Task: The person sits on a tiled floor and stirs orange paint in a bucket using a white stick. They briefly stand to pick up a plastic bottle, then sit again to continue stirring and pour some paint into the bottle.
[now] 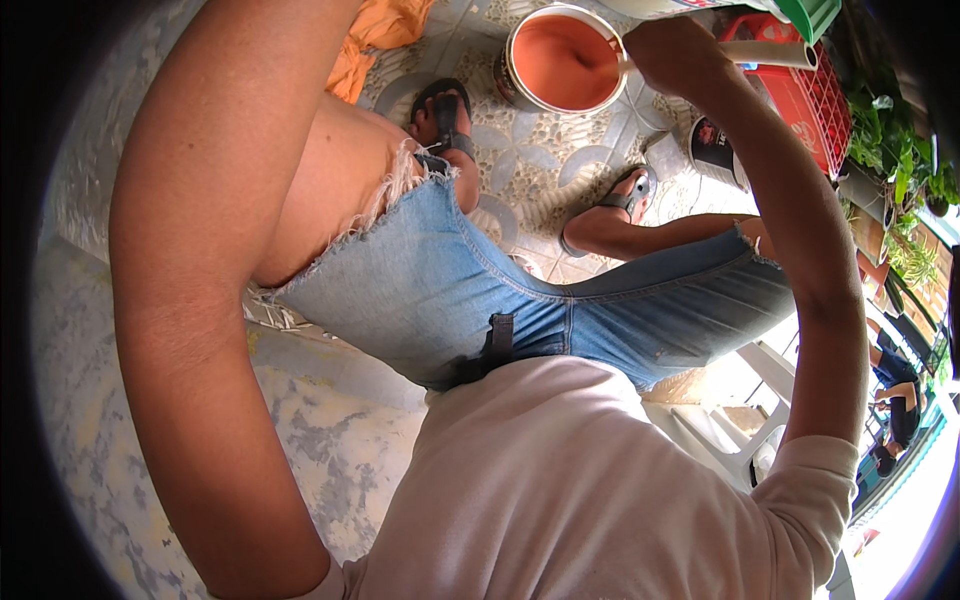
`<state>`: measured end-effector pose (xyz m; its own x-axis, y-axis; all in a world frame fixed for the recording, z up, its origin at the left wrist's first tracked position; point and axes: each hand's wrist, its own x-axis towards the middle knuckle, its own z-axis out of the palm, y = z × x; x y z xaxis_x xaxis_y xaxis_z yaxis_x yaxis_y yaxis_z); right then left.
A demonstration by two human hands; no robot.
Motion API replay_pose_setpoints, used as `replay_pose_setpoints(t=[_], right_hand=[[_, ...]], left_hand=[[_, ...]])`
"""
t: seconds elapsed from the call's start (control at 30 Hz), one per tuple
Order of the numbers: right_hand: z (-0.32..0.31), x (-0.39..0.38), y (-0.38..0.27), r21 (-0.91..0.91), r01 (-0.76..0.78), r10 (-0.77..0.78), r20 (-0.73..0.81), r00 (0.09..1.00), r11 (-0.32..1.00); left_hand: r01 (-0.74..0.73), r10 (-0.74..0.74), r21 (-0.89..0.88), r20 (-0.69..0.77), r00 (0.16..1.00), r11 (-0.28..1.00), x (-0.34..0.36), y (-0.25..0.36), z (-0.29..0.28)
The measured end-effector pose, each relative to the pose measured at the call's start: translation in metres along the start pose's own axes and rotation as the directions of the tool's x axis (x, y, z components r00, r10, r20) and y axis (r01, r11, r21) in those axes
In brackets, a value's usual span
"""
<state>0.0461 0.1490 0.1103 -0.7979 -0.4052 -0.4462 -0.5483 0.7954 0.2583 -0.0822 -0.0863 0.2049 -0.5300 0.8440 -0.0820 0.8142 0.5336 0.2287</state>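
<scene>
A white bucket (509, 75) at top centre holds orange liquid (555, 70). My right hand (672, 58) is closed round a pale tube-like stick (770, 52) beside the bucket's right rim; one end reaches over the liquid, and the other sticks out to the right. Just above this hand is part of a white container with a green edge (808, 14). My left arm (220, 250) stretches up past the top edge, and its hand is out of view.
A red crate (815, 115), a dark container (712, 150) and green plants (890, 150) stand at right. Orange cloth (370, 40) lies left of my sandalled feet on the patterned floor (530, 150). Another person (900, 400) appears at the far right, near white plastic chairs (745, 440).
</scene>
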Motion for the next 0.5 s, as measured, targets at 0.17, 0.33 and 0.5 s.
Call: replay_pose_setpoints(t=[0.17,0.33,0.5], right_hand=[[0.022,0.018,0.001,-0.024,0.012,-0.014,-0.081,0.997,1.000],[0.034,0.011,0.015,-0.042,-0.066,0.061,-0.111,0.992,0.997],[0.017,0.005,-0.004,0.027,-0.024,0.022,0.078,0.997,0.999]], left_hand=[[-0.002,0.002,-0.019,0.016,1.000,1.000,0.002,0.001,-0.003],[-0.014,0.014,-0.004,0.001,1.000,1.000,0.004,0.004,-0.003],[0.041,-0.040,-0.028,0.028,0.999,0.999,-0.003,0.002,-0.003]])
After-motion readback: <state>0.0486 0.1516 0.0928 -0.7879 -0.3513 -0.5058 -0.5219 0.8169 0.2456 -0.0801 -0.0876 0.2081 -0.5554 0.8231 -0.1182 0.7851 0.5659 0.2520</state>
